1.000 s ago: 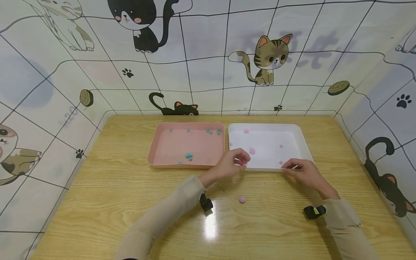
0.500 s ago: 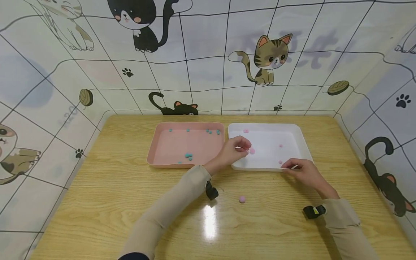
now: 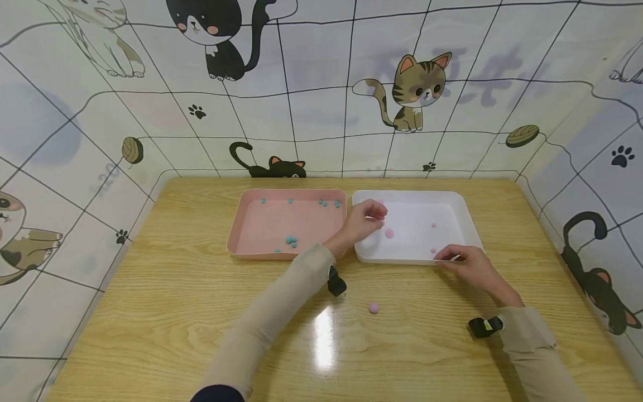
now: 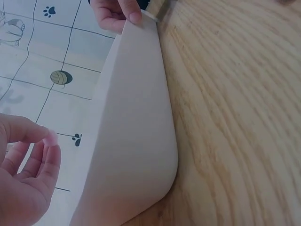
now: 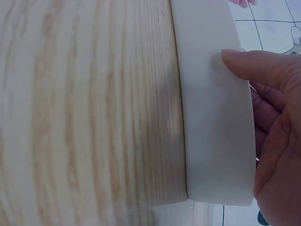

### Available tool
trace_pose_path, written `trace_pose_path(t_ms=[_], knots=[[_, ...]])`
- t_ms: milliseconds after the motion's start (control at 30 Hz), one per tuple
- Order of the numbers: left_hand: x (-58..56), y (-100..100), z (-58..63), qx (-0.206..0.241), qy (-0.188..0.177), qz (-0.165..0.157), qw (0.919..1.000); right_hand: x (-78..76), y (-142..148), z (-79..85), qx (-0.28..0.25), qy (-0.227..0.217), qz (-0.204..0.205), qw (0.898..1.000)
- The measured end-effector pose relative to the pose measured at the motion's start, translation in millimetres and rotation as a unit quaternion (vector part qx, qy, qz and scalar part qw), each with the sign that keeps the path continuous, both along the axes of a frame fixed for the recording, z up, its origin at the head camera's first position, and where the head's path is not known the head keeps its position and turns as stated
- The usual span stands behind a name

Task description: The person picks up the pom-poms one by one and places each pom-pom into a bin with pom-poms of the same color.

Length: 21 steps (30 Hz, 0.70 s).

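Observation:
My left hand (image 3: 363, 220) hovers over the left part of the white tray (image 3: 414, 209). In the left wrist view its thumb and finger pinch a small pink ball (image 4: 50, 138). Farther right, my right hand (image 3: 471, 269) grips the tray's front wall; the right wrist view has the thumb (image 5: 244, 61) on the outer face and the fingers behind the rim. A larger pink ball (image 3: 389, 233) and a few smaller pink ones (image 3: 434, 225) lie in this tray. My left hand partly hides the pink bits near the back.
Left of the white tray, with its edge close by, stands a pink tray (image 3: 266, 226) holding several small teal balls (image 3: 291, 240). One pink ball (image 3: 374, 308) lies on the wooden table (image 3: 166, 290) in front. Cat-patterned cloth walls (image 3: 321, 123) enclose the back and sides.
My left hand has moved from the white tray's front edge toward its back left. The right hand keeps its hold on the front wall, and the trays stay put.

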<state>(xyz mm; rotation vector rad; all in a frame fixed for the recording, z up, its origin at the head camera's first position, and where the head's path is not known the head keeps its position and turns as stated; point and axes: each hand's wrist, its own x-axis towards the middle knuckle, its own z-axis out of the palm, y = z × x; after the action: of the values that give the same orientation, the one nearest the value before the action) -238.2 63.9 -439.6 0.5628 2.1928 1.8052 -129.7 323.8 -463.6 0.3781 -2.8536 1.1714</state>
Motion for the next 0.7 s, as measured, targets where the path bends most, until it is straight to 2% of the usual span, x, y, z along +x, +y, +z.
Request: trace_pose_path(t_ms=[367, 700], knots=[[-7.8, 7.1, -1.4, -0.005, 0.015, 0.022, 0.9996, 1.3, -0.4, 0.9, -0.002, 0.000, 0.006, 1.000], [-4.2, 5.8, 0.3, -0.005, 0.024, 0.016, 0.9996, 0.5, 0.7, -0.5, -0.001, -0.001, 0.005, 1.000]])
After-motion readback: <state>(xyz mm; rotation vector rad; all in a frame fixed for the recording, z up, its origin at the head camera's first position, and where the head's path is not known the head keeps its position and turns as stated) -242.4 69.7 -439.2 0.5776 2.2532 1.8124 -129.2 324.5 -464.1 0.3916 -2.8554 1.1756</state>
